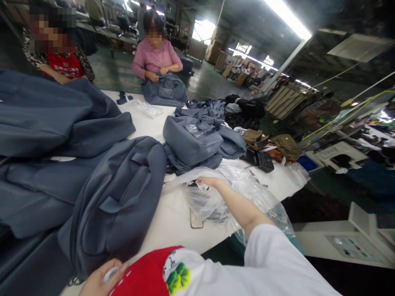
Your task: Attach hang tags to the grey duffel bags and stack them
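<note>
My right hand [207,181] reaches into a heap of clear plastic bags [212,201] on the white table [166,218]; its fingertips meet a small white label with dark print, and are partly hidden by plastic. Near the table's front edge, my left hand [106,277] is curled around a small white roundish item [110,274]. Just above that hand stands a blue-grey backpack [123,197] with a strap loop on its face. A phone-like item [196,218] lies partly under the plastic.
Blue-grey bags [55,119] pile up at the left, others [194,139] at the centre. Brown and black bags [253,137] lie beyond the plastic. Across the table, a person in pink [157,59] handles a bag; another wears a red apron [66,65].
</note>
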Demonstrator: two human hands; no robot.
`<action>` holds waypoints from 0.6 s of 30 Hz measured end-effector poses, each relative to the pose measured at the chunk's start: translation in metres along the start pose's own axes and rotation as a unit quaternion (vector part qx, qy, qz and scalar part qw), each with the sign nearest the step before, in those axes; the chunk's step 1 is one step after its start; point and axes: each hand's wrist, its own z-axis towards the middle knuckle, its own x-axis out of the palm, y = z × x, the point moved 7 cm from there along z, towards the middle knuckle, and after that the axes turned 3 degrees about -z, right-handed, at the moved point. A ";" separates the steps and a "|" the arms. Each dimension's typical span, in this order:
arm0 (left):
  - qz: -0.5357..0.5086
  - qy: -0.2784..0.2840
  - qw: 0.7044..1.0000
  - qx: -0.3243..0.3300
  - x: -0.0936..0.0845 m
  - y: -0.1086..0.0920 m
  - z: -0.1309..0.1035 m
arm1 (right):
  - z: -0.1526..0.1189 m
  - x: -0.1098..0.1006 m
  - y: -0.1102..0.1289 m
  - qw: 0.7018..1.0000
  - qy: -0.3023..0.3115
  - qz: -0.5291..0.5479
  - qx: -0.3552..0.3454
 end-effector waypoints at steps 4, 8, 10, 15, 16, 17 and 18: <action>0.030 -0.065 0.996 0.047 -0.021 -0.022 0.011 | -0.026 -0.009 0.045 0.989 0.124 0.061 -0.048; 0.069 -0.111 0.983 0.130 -0.033 -0.095 0.010 | -0.084 0.002 0.118 0.906 0.308 0.225 -0.182; 0.096 -0.153 0.963 0.200 -0.034 -0.144 0.004 | -0.112 0.014 0.150 0.855 0.362 0.290 -0.230; 0.093 -0.115 0.951 0.270 -0.008 -0.212 0.012 | -0.159 0.064 0.202 0.757 0.437 0.416 -0.248; 0.052 -0.082 0.958 0.270 -0.002 -0.215 0.018 | -0.165 0.074 0.209 0.741 0.445 0.440 -0.245; 0.005 -0.050 0.962 0.268 0.004 -0.216 0.024 | -0.169 0.081 0.214 0.726 0.444 0.466 -0.241; -0.038 -0.026 0.963 0.265 0.008 -0.216 0.029 | -0.171 0.087 0.218 0.715 0.435 0.493 -0.236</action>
